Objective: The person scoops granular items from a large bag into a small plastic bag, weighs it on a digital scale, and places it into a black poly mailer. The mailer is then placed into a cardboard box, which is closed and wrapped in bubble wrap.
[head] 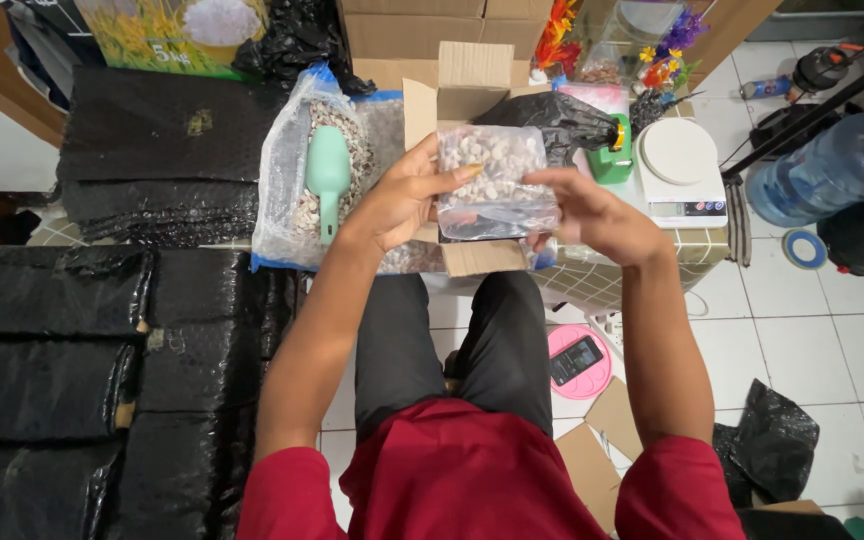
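Both my hands hold a small clear plastic bag (492,180) filled with pale pebbles, just above an open cardboard box (472,75). My left hand (402,195) grips the bag's left edge with the fingers along its top. My right hand (592,212) pinches the bag's right side. To the left lies a large clear sack of the same pebbles (297,175) with a mint green scoop (327,178) resting in it. A black plastic sheet (557,118) sits in the box behind the bag.
A white kitchen scale (680,170) and a green tape dispenser (610,155) stand to the right. Black wrapped parcels (82,350) are stacked at the left. A phone on a pink disc (577,360), a large water bottle (832,165) and cardboard scraps lie on the tiled floor.
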